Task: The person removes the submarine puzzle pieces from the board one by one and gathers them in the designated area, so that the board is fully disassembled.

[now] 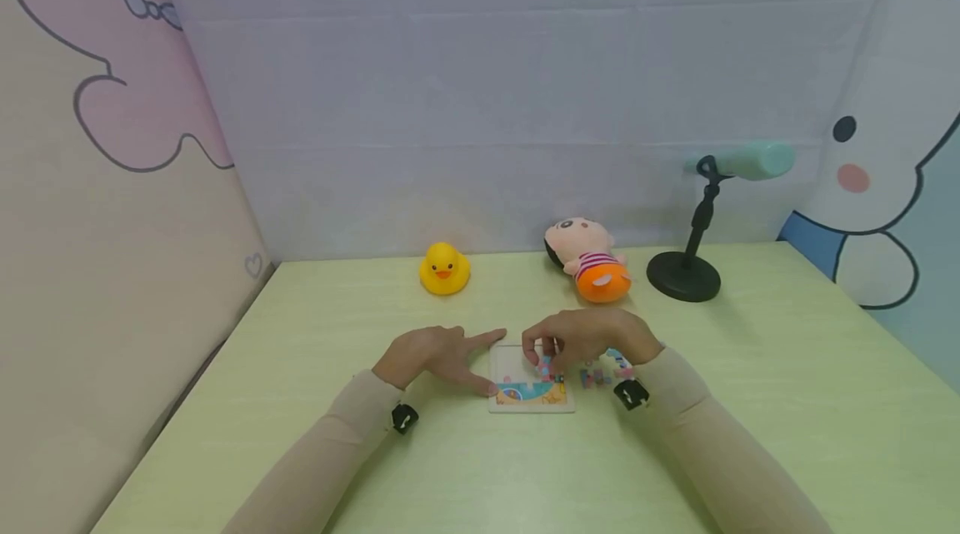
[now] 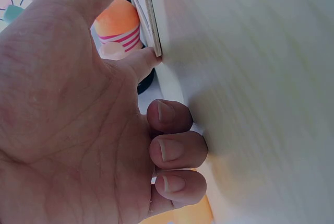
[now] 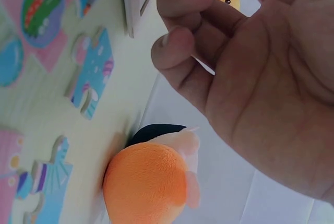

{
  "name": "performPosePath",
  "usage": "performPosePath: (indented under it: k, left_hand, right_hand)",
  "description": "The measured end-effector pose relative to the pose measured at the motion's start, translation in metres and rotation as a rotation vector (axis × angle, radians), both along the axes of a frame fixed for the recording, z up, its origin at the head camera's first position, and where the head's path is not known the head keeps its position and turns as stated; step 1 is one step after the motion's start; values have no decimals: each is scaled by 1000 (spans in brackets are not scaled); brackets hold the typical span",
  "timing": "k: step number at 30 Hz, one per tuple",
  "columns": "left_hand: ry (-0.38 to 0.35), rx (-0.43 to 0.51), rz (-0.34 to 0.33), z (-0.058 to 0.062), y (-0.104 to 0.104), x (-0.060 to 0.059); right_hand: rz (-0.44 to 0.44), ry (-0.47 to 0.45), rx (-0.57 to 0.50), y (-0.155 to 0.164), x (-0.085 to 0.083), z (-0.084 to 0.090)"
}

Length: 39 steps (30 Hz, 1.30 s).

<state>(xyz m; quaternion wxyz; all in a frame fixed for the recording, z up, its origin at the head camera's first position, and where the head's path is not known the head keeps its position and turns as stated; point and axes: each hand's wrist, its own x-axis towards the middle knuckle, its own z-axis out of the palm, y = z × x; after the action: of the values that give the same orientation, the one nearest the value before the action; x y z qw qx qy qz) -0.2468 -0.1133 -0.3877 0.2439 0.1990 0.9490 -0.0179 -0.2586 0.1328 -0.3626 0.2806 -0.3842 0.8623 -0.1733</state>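
While the wooden puzzle board lies flat on the green desk, partly filled along its near edge, the right hand hovers over its right half with its fingers curled, pinching what looks like a small puzzle piece; the piece itself is mostly hidden. The left hand braces the board's left edge, forefinger and thumb stretched straight against it, the other fingers folded and holding nothing. Loose puzzle pieces lie just right of the board. Beyond the board stand a rubber duck, a plush doll and a black stand. If the piece comes down skewed, I judge it could jam or nudge the board sideways.
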Motion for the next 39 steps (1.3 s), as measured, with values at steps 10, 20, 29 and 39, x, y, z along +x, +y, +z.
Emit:
performPosePath:
  k: [10,20,29,39]
  left_hand:
    - [5,5,-11,-1,-1,1]
    - [8,6,-19,-2,-1,2]
    - [-4,15,-19,0,-2,1]
    - [1,8,-16,0,-1,-1]
  right_hand:
    - [-39,14,-5,3,0,2]
    - [-24,30,3,9,0,4]
    - [-7,16,37,13,-2,8]
    - [-27,-44,75,17,-5,9]
